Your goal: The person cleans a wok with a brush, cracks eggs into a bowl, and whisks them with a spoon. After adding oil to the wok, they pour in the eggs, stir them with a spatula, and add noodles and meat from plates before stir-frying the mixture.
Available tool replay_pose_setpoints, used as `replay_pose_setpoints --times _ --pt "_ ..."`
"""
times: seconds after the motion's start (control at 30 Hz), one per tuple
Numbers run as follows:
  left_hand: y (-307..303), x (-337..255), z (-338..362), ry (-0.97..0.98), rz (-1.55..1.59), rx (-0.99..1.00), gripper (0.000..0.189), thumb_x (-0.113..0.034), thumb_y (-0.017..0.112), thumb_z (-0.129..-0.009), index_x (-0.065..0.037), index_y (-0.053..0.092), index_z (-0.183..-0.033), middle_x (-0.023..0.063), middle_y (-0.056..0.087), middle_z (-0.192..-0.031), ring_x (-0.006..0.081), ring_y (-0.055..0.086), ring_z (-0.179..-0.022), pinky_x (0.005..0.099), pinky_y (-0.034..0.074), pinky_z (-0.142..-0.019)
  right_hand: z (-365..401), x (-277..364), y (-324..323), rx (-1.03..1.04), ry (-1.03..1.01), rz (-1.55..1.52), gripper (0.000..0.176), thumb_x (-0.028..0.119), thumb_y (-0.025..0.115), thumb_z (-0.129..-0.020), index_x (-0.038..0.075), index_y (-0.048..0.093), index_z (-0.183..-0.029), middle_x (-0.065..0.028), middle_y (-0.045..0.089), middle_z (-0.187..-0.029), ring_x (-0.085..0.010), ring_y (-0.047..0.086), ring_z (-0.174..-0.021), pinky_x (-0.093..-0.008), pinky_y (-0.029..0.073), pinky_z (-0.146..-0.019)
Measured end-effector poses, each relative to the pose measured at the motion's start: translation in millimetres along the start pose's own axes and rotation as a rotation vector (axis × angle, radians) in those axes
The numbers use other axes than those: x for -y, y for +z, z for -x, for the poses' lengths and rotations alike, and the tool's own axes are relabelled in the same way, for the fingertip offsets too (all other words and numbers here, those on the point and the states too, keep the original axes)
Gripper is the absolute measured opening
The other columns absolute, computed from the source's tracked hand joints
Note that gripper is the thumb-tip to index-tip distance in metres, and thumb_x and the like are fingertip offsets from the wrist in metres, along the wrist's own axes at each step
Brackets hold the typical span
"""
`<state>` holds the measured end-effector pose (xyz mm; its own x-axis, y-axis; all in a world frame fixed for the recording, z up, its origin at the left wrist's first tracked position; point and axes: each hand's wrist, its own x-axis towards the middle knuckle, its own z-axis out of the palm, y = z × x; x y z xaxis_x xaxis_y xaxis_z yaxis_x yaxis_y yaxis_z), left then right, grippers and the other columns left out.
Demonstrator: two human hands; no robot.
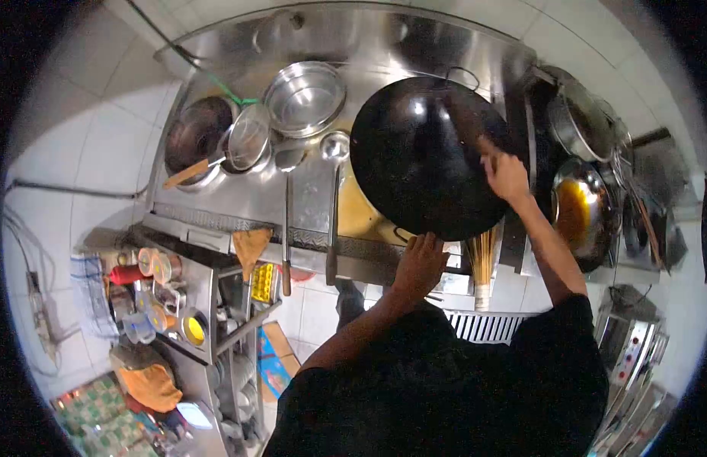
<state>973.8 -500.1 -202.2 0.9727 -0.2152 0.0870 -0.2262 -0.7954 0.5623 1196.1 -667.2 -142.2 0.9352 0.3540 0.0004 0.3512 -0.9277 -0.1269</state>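
Here, nearest our body, our left hand (420,263) was closed over the near rim of the black wok (418,152), fingers wrapped tight on its edge. Just to the right of that grip a bamboo brush (483,263) hung with its bristles down. The wok sat tilted on the steel range, its dark inside turned toward us, stretching away from the left hand. Farther up, our right hand (506,175) pressed against the inside of the wok near its right rim, fingers curled; we could not tell whether it held anything. Right of that hand stood a pan (582,213) with amber liquid. Left of the wok lay two ladles (334,148), and beyond them a steel bowl (304,99).
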Motion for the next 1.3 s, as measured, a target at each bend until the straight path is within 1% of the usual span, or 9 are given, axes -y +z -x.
replay_pose_setpoints --times 0.1,0.13,0.27,0.37,0.53,0.83,0.93,1.17,1.3 --pt "3.5 -3.2 3.6 -0.044 -0.123 -0.069 0.036 -0.015 0.059 -0.086 0.004 0.048 -0.115 0.0179 0.054 -0.104 0.0320 0.053 -0.100 0.0448 0.041 -0.091 20.7 44.0 -40.2 0.883 -0.142 -0.439 0.030 0.024 0.055 -0.092 0.016 0.067 -0.118 -0.0152 0.071 -0.095 -0.0317 0.069 -0.081 -0.0480 0.054 -0.075" --pt "1.4 -5.0 3.4 -0.054 -0.125 -0.060 0.036 -0.015 0.059 -0.086 0.004 0.048 -0.115 0.0179 0.054 -0.104 0.0320 0.053 -0.100 0.0448 0.041 -0.091 1.7 -42.1 78.4 0.417 -0.730 -0.188 0.029 0.024 0.055 -0.092 0.016 0.068 -0.117 -0.0135 0.071 -0.093 -0.0271 0.069 -0.082 -0.0451 0.055 -0.077" --pt "-6.2 0.6 2.0 -0.087 0.037 -0.045 0.034 -0.010 0.058 -0.085 0.002 0.051 -0.116 0.0204 0.056 -0.105 0.0366 0.054 -0.102 0.0473 0.042 -0.091 -46.0 -24.6 31.3 -0.019 -0.044 0.074 0.025 0.026 0.053 -0.094 0.013 0.071 -0.106 -0.0146 0.069 -0.076 -0.0301 0.069 -0.068 -0.0418 0.056 -0.059" --pt "-6.2 -3.2 3.3 -0.077 0.081 -0.090 0.038 -0.006 0.058 -0.083 0.002 0.049 -0.119 0.0202 0.057 -0.104 0.0367 0.055 -0.100 0.0469 0.042 -0.089 -6.7 42.6 -23.2 0.888 -0.228 -0.441 0.027 0.027 0.052 -0.095 0.011 0.069 -0.109 -0.0183 0.069 -0.077 -0.0361 0.066 -0.060 -0.0420 0.054 -0.052" --pt "-2.6 2.9 0.6 -0.045 0.091 -0.100 0.041 -0.003 0.055 -0.084 0.002 0.046 -0.124 0.0214 0.059 -0.103 0.0387 0.057 -0.095 0.0478 0.043 -0.085 -51.7 -18.2 53.4 -0.028 -0.097 0.002 0.038 0.035 0.052 -0.097 0.022 0.058 -0.132 -0.0111 0.073 -0.087 -0.0254 0.071 -0.066 -0.0375 0.057 -0.056" --pt "0.2 3.2 0.4 -0.090 0.059 0.000 0.052 0.005 0.057 -0.072 0.003 0.047 -0.123 0.0208 0.058 -0.104 0.0353 0.056 -0.101 0.0453 0.042 -0.091 -42.5 -10.7 48.8 0.004 0.025 -0.068 0.033 0.026 0.052 -0.096 0.012 0.061 -0.124 -0.0210 0.070 -0.094 -0.0333 0.070 -0.073 -0.0398 0.056 -0.065" --pt "3.2 6.8 2.3 0.063 0.004 -0.093 0.053 0.006 0.057 -0.072 0.003 0.046 -0.124 0.0203 0.058 -0.105 0.0354 0.056 -0.101 0.0452 0.042 -0.092 -30.7 -26.1 92.6 0.063 -0.716 -0.299 0.036 0.024 0.051 -0.096 0.014 0.057 -0.130 -0.0198 0.070 -0.086 -0.0327 0.070 -0.071 -0.0404 0.056 -0.059" --pt "-5.0 1.5 3.8 0.023 0.086 -0.049 0.055 0.007 0.057 -0.072 0.003 0.045 -0.125 0.0204 0.058 -0.107 0.0360 0.056 -0.103 0.0453 0.040 -0.096 -43.2 16.0 93.4 0.400 0.036 -0.043 0.031 0.018 0.054 -0.090 0.009 0.060 -0.118 -0.0208 0.069 -0.096 -0.0333 0.070 -0.084 -0.0450 0.057 -0.074" --pt "5.9 6.6 2.7 0.033 0.116 -0.089 0.056 0.008 0.057 -0.071 0.002 0.044 -0.126 0.0212 0.058 -0.103 0.0380 0.056 -0.101 0.0459 0.041 -0.095 7.0 42.7 76.8 0.693 -0.619 -0.619 0.029 0.015 0.052 -0.091 0.012 0.060 -0.119 -0.0216 0.068 -0.105 -0.0319 0.070 -0.086 -0.0448 0.057 -0.076"
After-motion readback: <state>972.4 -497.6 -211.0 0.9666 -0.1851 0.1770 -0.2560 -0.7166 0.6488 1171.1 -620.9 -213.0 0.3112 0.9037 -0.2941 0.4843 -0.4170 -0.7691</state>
